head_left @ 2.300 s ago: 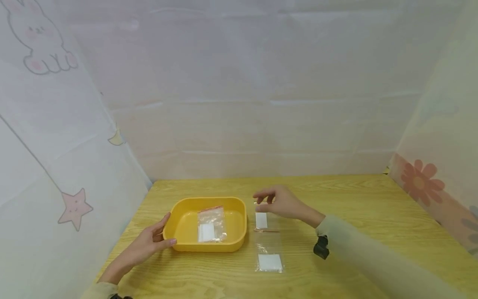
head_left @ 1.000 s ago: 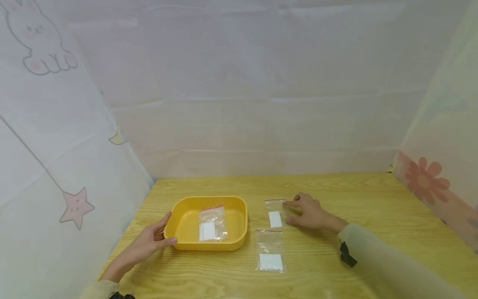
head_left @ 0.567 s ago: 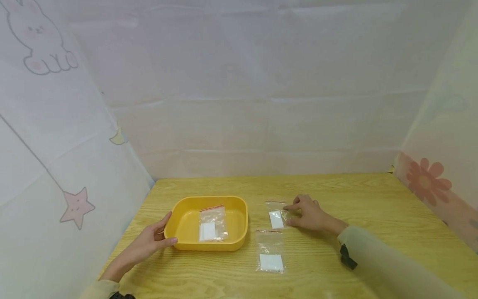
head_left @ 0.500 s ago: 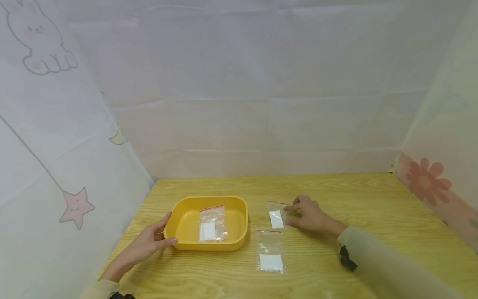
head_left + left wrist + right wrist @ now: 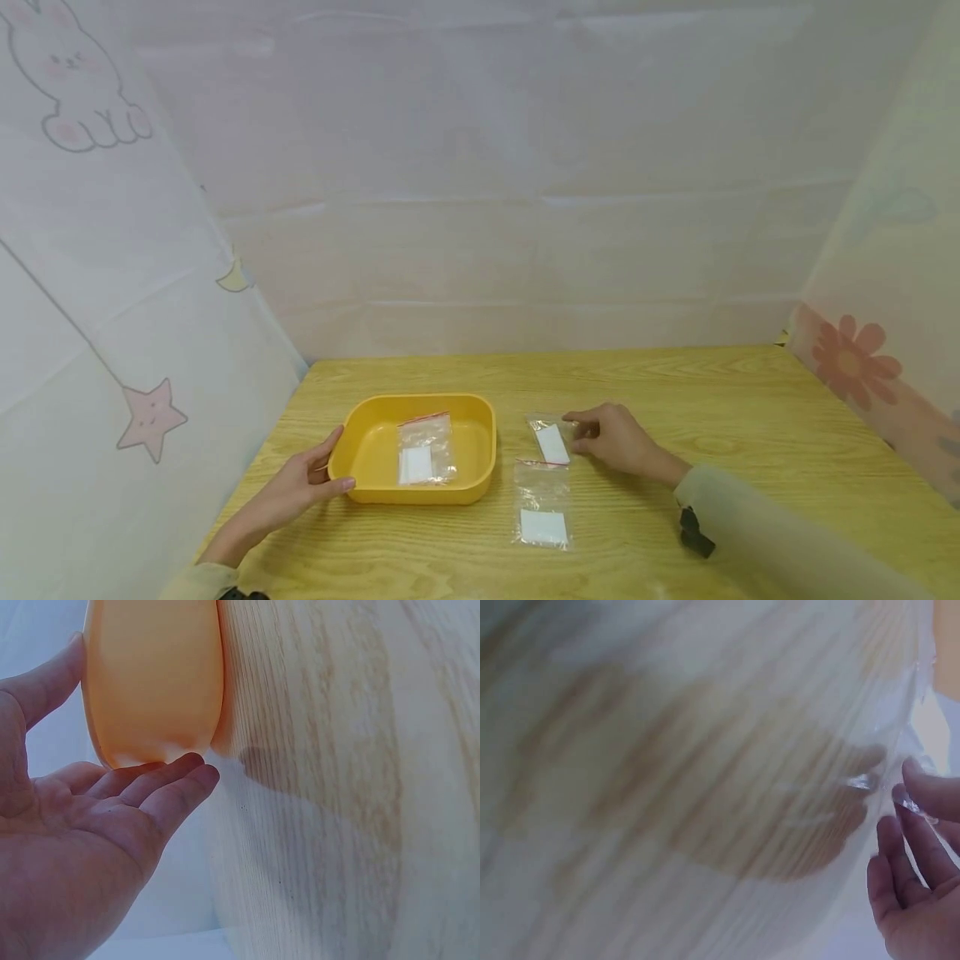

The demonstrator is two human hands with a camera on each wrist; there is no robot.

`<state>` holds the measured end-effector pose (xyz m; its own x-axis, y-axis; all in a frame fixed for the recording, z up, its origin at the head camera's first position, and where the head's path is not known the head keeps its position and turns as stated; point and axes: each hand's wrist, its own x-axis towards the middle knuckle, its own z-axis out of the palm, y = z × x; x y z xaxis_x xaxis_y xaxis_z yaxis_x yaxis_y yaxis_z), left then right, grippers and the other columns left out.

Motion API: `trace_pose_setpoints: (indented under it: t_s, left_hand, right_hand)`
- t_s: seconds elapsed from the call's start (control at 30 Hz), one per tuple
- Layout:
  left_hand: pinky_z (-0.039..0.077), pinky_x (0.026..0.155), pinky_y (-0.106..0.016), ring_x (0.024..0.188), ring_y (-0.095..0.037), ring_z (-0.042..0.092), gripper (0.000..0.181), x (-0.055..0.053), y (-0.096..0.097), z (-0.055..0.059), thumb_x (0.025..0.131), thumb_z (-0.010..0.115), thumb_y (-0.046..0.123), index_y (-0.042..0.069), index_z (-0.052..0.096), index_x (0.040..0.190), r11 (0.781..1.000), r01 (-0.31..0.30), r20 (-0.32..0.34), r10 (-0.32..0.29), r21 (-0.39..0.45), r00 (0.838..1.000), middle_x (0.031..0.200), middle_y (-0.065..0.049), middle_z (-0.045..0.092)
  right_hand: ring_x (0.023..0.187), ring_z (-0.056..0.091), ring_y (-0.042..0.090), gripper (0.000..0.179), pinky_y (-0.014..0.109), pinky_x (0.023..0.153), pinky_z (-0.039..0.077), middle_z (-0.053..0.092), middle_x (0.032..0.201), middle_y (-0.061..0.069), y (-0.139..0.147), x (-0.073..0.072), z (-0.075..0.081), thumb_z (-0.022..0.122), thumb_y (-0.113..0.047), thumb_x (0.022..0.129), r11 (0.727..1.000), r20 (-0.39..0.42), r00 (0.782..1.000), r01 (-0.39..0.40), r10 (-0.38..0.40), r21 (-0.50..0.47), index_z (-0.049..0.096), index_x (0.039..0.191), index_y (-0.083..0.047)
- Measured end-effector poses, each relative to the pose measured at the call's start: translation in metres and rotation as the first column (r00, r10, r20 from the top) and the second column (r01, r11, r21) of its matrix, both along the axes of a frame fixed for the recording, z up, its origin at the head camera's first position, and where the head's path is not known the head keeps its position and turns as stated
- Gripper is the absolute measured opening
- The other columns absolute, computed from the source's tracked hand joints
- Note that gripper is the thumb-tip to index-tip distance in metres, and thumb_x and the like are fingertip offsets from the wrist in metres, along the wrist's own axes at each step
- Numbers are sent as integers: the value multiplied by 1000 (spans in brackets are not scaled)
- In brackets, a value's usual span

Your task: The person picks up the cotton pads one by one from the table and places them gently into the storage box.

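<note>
My left hand [image 5: 288, 492] holds the left end of a yellow plastic tub [image 5: 420, 497], with the thumb at its front and the fingers at its left side. In the left wrist view, the fingertips touch the tub's end [image 5: 154, 682]. Inside the tub lies a clear zip-lock bag [image 5: 438, 454] with a red seal and a white card. My right hand [image 5: 618, 437] pinches the right edge of another zip-lock bag [image 5: 552, 443], which is tilted and holds a white card. In the right wrist view, clear plastic [image 5: 907, 801] shows between thumb and finger.
A third zip-lock bag [image 5: 543, 525] lies flat on the wooden table [image 5: 675, 400], just in front of the pinched one, their edges meeting or overlapping. Pale printed cloth [image 5: 480, 208] hangs behind the table and at both sides.
My right hand first shifted right across the upper bag, then took its right edge. The bag has moved right and is now tilted, nearer the front bag. My left hand stays on the tub.
</note>
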<state>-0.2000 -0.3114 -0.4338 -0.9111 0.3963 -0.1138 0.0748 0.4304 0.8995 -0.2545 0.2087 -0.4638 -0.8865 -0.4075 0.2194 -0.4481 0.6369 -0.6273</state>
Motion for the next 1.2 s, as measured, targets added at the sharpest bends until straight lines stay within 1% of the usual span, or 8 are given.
trace_pose_setpoints:
  t_s: [0.13,0.27,0.4,0.53,0.67,0.77,1.07,1.2]
  left_hand:
    - [55,99,-33,143,-52,40,95,-1,0,0,105,70,21,-3,2,167,1000,4,1,-4,-3,1000,168,-33,11]
    - [55,99,-33,143,-52,41,95,0,0,1,105,70,21,-3,2,167,1000,9,-5,-9,-6,1000,167,-34,12]
    - [56,99,-33,142,-52,42,94,1,1,2,105,70,20,-4,3,166,1000,15,-6,-15,3,1000,167,-35,13]
    - [56,98,-34,142,-52,42,94,1,1,2,105,70,19,-3,2,167,1000,21,-3,-21,13,1000,167,-35,12]
    - [56,98,-34,142,-52,42,94,1,0,2,105,70,17,-4,2,166,999,27,1,-27,26,1000,167,-36,11]
    - [57,98,-34,142,-52,43,94,1,1,1,105,70,17,-4,2,166,999,28,0,-28,27,1000,167,-36,12]
    - [56,99,-34,143,-51,43,94,0,0,0,104,71,18,-3,4,167,1000,20,-14,-20,19,1000,167,-35,12]
    - [55,100,-34,143,-51,42,95,0,0,0,104,71,19,-3,4,167,1000,19,-19,-18,15,1000,167,-34,12]
  right_hand:
    - [80,65,12,47,28,69,56,75,91,0,1,-2,1,82,4,87,996,46,999,14,-10,-83,70,132,7]
    - [80,61,17,57,25,64,52,74,113,19,7,-4,5,75,8,92,978,145,988,-28,58,-205,58,146,8]
    - [96,61,22,56,25,69,53,56,144,34,9,-3,9,63,8,99,934,295,941,-53,165,-353,48,153,9]
    - [116,60,29,53,30,78,57,50,151,33,10,-1,10,61,3,101,917,389,902,-17,186,-399,48,151,11]
    - [120,57,29,62,30,78,56,49,152,32,11,-1,7,70,5,94,922,401,900,-5,173,-388,48,151,12]
    - [108,59,26,71,28,75,55,45,155,33,11,-2,7,75,7,90,920,407,896,-4,177,-391,44,153,12]
    - [90,57,13,78,25,87,54,40,159,29,2,1,30,76,-1,95,883,381,887,-58,259,-467,35,160,8]
    - [108,58,16,78,25,97,52,43,161,22,-11,5,47,78,-6,95,874,381,890,-39,250,-484,37,162,2]
